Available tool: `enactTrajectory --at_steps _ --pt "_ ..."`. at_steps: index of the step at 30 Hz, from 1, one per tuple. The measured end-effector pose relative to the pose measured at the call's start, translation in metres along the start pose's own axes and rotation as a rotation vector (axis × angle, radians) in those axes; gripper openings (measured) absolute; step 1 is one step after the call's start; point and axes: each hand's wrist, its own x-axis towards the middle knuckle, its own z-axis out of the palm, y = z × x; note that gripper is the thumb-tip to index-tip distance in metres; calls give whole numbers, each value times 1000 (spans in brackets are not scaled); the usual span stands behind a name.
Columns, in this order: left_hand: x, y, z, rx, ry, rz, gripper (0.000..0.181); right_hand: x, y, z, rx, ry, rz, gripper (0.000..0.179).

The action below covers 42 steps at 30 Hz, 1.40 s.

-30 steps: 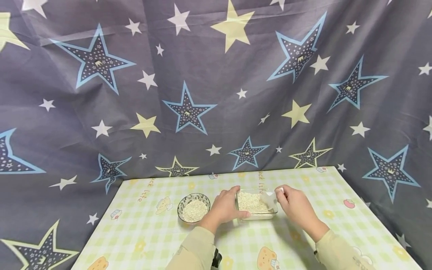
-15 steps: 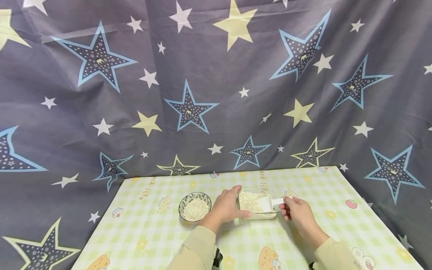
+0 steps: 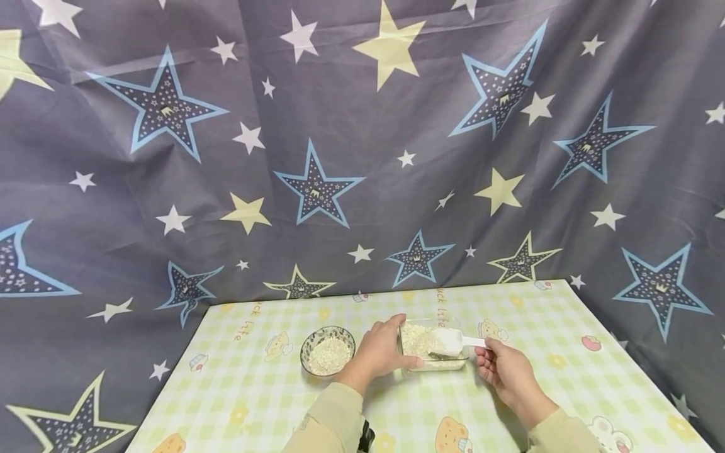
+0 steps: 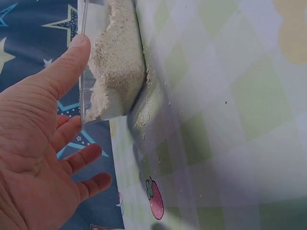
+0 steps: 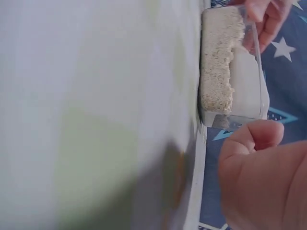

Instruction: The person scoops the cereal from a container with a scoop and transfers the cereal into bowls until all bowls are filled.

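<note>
A clear rectangular container [image 3: 438,365] of oat flakes [image 3: 418,340] sits on the table. My left hand [image 3: 378,347] steadies its left end, the thumb on the near wall and fingertips at the far left corner. In the left wrist view, the left hand [image 4: 43,143] has some fingers spread free beside the container [image 4: 87,96]. My right hand [image 3: 510,375] pinches the handle of a white scoop [image 3: 450,343], whose head lies tilted in the container over the flakes. Through the clear wall in the right wrist view, the scoop [image 5: 247,84] shows above the flakes [image 5: 218,62].
Left of the container stands a patterned bowl [image 3: 308,347] with oat flakes [image 3: 330,356] in it, close to my left wrist. A checked cloth [image 3: 255,402] covers the table. Loose flakes [image 4: 144,120] lie beside the container. A star-patterned curtain [image 3: 351,126] hangs behind.
The scoop has gone from steeply tilted to nearly level in the container, its handle swinging out to the right. My right hand has lowered and turned with it. The left hand keeps its place.
</note>
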Motion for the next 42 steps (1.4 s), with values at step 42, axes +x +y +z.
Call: enactTrajectory --at_steps 42 --pt "-102 -85 -36 -180 510 -107 97 -20 -14 27 478 -69 -20 13"
